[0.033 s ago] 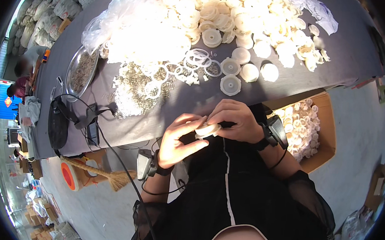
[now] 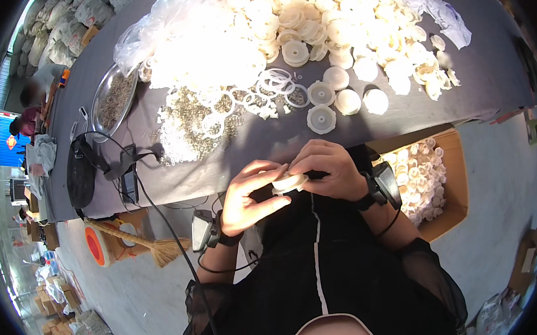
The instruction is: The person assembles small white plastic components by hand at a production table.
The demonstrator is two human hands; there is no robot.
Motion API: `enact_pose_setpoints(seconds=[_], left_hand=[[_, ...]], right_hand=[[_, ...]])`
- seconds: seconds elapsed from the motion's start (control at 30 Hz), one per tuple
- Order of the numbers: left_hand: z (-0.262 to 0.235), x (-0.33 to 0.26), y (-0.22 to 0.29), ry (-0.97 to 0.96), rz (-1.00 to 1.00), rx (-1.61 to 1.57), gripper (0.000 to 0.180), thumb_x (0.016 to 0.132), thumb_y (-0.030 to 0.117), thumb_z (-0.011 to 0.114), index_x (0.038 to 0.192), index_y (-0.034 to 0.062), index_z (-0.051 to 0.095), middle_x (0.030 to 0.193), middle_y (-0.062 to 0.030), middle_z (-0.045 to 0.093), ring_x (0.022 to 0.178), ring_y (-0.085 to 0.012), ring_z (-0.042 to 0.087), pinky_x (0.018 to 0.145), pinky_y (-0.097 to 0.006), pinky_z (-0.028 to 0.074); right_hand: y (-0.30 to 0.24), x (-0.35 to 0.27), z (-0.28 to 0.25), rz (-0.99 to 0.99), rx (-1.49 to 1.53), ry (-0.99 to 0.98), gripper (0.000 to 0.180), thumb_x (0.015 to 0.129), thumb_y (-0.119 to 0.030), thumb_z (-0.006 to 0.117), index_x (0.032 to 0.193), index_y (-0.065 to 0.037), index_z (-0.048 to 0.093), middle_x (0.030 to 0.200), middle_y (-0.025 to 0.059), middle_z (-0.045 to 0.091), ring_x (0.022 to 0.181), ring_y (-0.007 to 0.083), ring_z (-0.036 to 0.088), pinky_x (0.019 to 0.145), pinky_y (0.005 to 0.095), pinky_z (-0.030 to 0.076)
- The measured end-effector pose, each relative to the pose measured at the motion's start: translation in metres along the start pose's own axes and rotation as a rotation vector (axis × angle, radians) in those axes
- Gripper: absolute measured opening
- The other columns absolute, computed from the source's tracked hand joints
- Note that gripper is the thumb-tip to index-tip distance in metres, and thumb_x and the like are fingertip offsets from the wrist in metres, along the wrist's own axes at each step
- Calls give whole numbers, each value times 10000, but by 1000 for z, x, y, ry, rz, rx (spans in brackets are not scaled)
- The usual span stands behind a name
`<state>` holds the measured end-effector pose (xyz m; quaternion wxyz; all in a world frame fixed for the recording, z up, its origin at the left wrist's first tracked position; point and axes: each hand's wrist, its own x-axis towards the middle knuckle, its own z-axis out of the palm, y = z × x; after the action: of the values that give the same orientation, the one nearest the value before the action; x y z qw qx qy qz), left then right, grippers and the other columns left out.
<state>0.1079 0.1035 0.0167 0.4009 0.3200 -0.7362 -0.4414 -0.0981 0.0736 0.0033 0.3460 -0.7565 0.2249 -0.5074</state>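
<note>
In front of my chest, below the near edge of the grey table [image 2: 474,70], both hands meet on one white round plastic cap [image 2: 289,182]. My left hand [image 2: 248,197] supports it from below, fingers stretched and thumb against it. My right hand [image 2: 331,167] curls over its right side and pinches it. A wrist device is strapped on each arm. Three loose white caps [image 2: 320,118] lie on the table just beyond my hands. Past them are thin white rings [image 2: 268,83] and a spread of small pale bits [image 2: 190,125].
A big heap of white caps [image 2: 328,22] and a clear plastic bag [image 2: 159,35] fill the far table. A metal bowl [image 2: 114,97] and a black pouch with cables [image 2: 81,173] are at left. A cardboard box of caps [image 2: 457,181] stands at right; a broom [image 2: 145,243] lies on the floor. Other people [image 2: 30,98] sit far left.
</note>
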Motion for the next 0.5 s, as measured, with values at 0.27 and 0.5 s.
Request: enact_pose_setpoints(seconds=[0.27,0.5], left_hand=[[11,-8,-5,207,93,77,407,586,63,798,951,11,626,924,-115,618,829,-225,584,729,-308,464],[20,-5,3,190,-11,-112,496,585,90,795,1033,-11,608,968,-111,587,885,-221,568,779,-310,453]], right_hand=[[-3,-3,2,7,13,-15,220,600,-2,707,801,-57,636,827,43,642,738,206,600,650,290,484],[-5,1,-4,-36,29,-53,243,597,-8,696,822,-68,623,816,31,633,775,210,593,694,309,477]])
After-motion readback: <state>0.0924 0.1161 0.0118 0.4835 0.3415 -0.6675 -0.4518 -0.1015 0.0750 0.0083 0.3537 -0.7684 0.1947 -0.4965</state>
